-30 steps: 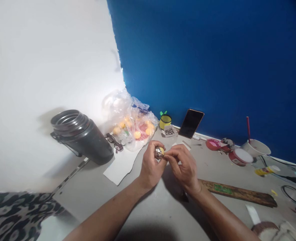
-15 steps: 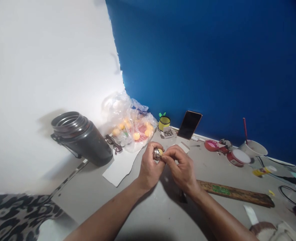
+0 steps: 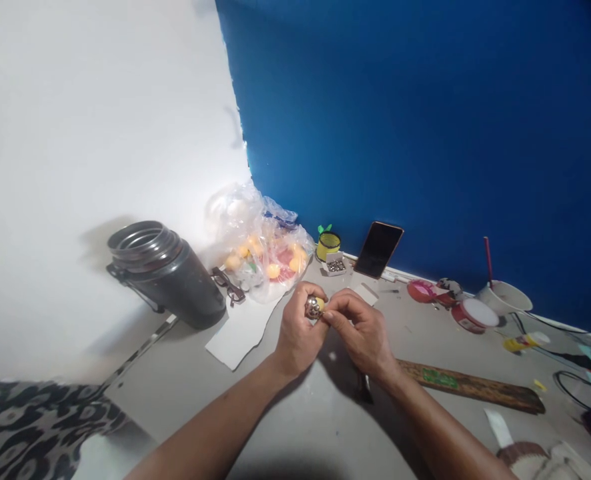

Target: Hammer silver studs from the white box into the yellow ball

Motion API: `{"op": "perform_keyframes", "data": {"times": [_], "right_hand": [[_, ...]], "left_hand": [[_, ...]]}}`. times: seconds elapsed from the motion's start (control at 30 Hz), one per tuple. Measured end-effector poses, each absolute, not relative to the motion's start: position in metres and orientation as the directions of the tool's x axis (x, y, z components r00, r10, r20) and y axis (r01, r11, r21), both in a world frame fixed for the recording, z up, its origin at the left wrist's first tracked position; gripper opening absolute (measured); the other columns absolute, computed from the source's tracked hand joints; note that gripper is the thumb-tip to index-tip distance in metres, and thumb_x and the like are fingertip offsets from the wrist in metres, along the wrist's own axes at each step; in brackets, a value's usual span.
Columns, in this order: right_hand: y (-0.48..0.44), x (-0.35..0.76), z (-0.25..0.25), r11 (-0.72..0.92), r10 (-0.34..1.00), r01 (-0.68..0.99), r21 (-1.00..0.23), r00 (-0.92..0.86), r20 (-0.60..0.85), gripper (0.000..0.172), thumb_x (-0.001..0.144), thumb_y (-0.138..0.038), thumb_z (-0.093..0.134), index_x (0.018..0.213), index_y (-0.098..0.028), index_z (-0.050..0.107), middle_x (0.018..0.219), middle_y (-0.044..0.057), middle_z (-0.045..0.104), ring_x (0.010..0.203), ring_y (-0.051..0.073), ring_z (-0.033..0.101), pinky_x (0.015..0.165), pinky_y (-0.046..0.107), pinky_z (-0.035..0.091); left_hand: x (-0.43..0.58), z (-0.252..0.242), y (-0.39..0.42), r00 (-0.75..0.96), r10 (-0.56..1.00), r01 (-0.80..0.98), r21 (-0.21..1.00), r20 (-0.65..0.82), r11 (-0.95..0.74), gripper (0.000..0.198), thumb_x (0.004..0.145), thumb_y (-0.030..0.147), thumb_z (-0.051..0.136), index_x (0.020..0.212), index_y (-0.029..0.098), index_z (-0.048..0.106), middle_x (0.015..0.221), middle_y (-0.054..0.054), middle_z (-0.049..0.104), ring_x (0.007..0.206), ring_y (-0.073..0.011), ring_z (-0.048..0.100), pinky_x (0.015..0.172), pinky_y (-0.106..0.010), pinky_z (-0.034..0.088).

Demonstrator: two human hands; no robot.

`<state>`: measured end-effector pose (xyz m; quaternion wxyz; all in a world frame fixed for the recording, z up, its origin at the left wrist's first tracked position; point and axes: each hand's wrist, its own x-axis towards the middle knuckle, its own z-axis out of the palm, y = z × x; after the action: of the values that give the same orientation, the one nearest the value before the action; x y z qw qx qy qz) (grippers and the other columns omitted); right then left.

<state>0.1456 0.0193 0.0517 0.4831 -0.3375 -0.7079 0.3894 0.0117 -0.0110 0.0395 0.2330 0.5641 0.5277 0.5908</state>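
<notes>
Over the middle of the table, my left hand (image 3: 300, 333) is closed around a small yellow ball (image 3: 314, 307) whose near side is covered with shiny silver tack heads. Thumb and fingertips of my right hand (image 3: 359, 330) are pinched together against the ball's right side. Whatever tiny piece they pinch is hidden by the fingers. Beyond the hands, a small open box (image 3: 335, 265) holds many little silver tacks. A dark, narrow tool (image 3: 364, 388) lies on the table, partly covered by my right wrist.
To the left stand a large dark flask (image 3: 170, 273), eyeglasses (image 3: 229, 285) and torn white paper (image 3: 243, 333). Behind are a plastic bag of yellow balls (image 3: 270, 250), a yellow mesh cup (image 3: 328, 247) and a leaning phone (image 3: 378, 249). A wooden strip (image 3: 475, 388), red-and-white tub (image 3: 474, 315) and white bowl (image 3: 504, 298) lie right.
Both hands stay nearly in place around the ball. My right fingertips have shifted very slightly against it, and the view has moved a little.
</notes>
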Motion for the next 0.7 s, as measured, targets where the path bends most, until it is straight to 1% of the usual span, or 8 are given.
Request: {"op": "perform_keyframes", "data": {"times": [0.33,0.5,0.7], "right_hand": [[0.0214,0.1474,0.0512,0.463,0.843,0.074,-0.883,-0.346,0.412,0.017,0.090,-0.027,0.065,0.074,-0.022,0.065,0.077,0.001,0.065,0.073,0.016,0.058,0.070,0.028,0.044],[0.0226,0.1482,0.0469,0.472,0.828,0.060,-0.879,-0.373,0.419,0.016,0.092,-0.024,0.064,0.076,-0.022,0.064,0.079,0.000,0.063,0.075,0.015,0.057,0.072,0.027,0.044],[0.0254,0.1493,0.0428,0.498,0.804,0.042,-0.866,-0.397,0.443,0.017,0.093,-0.024,0.063,0.077,-0.022,0.062,0.079,-0.001,0.062,0.075,0.015,0.056,0.071,0.026,0.043]], "left_hand": [[0.0123,0.0368,-0.0111,-0.235,0.868,0.347,0.872,0.438,-0.346,0.017,0.084,0.025,0.069,0.091,0.022,0.053,0.083,0.002,0.057,0.067,-0.0121,0.048,0.064,-0.025,0.042],[0.0122,0.0351,-0.0110,-0.224,0.858,0.375,0.853,0.463,-0.363,0.017,0.086,0.024,0.068,0.093,0.022,0.053,0.086,0.001,0.058,0.071,-0.0125,0.052,0.068,-0.025,0.044],[0.0109,0.0325,-0.0097,-0.214,0.830,0.421,0.815,0.516,-0.398,0.016,0.087,0.026,0.067,0.093,0.021,0.053,0.085,0.002,0.058,0.073,-0.0125,0.055,0.068,-0.024,0.046]]}}
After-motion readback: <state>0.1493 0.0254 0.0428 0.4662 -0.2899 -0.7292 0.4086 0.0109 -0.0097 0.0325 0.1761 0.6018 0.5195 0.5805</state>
